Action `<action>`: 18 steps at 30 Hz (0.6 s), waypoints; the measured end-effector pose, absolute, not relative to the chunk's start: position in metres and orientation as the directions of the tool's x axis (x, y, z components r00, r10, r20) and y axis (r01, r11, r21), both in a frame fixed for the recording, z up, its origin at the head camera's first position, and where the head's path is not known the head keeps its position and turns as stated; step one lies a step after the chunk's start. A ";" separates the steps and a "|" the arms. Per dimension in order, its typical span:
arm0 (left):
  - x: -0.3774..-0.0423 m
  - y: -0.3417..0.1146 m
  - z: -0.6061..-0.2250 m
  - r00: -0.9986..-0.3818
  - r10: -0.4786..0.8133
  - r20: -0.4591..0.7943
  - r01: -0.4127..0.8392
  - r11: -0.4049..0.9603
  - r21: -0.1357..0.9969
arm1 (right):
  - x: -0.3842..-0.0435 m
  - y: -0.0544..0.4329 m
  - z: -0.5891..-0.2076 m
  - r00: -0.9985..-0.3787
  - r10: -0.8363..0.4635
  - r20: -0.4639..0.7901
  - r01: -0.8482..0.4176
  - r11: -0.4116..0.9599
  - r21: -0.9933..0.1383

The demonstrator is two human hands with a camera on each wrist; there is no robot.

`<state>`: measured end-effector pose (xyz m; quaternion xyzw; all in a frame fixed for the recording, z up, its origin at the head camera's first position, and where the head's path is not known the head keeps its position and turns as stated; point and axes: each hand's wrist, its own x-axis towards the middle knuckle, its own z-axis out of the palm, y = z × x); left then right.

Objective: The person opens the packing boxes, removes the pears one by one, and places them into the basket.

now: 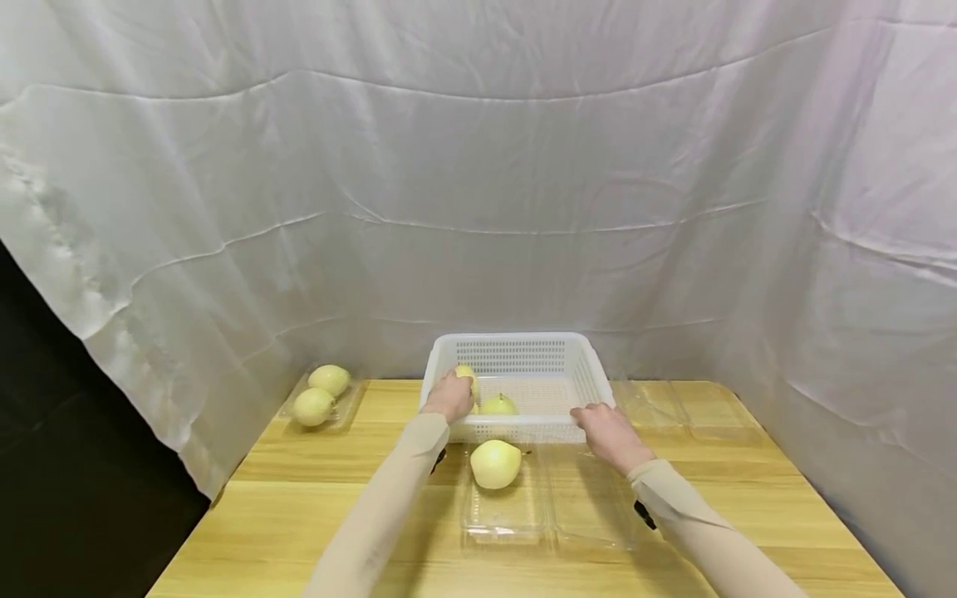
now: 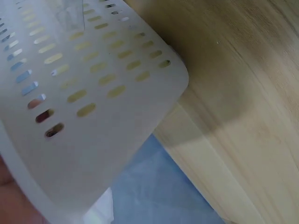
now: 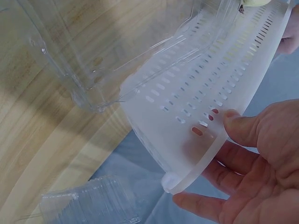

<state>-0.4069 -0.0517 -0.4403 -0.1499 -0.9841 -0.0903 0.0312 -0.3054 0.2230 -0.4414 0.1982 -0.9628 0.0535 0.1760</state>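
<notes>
My left hand (image 1: pixel 451 396) reaches over the front left of a white perforated plastic basket (image 1: pixel 523 433), its fingers curled at a yellow-green pear (image 1: pixel 467 374). Its grip is partly hidden; in the left wrist view, the basket wall (image 2: pixel 131 121) covers most of the hand. Another pear (image 1: pixel 498 404) lies inside the basket beside it. The basket's front right rim is gripped by my right hand (image 1: pixel 609 433). In the right wrist view the thumb (image 3: pixel 243 128) lies on the outer wall, with fingers past the rim.
Before the basket lies an unfolded clear plastic clamshell box (image 1: pixel 508 527) with one pear (image 1: pixel 496 463) in its left half. A clear box (image 1: pixel 344 411) with two pears (image 1: pixel 314 407) stands at the left. More clear boxes (image 1: pixel 718 411) lie at the right. Grey cloth (image 1: pixel 508 274) hangs behind.
</notes>
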 end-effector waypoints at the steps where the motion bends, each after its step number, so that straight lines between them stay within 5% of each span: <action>1: -0.406 -0.052 -0.439 -0.956 0.283 0.075 0.292 0.938 0.184 | -0.306 0.223 -0.441 -0.861 -0.359 0.360 -0.396 0.918 -0.033; 12: -0.403 -0.058 -0.445 -0.951 0.259 0.166 0.300 0.900 0.316 | -0.305 0.222 -0.441 -0.866 -0.360 0.348 -0.400 0.915 -0.048; 18: -0.399 -0.061 -0.446 -0.906 0.259 0.334 0.352 0.900 0.258 | -0.306 0.223 -0.441 -0.868 -0.363 0.340 -0.398 0.917 -0.035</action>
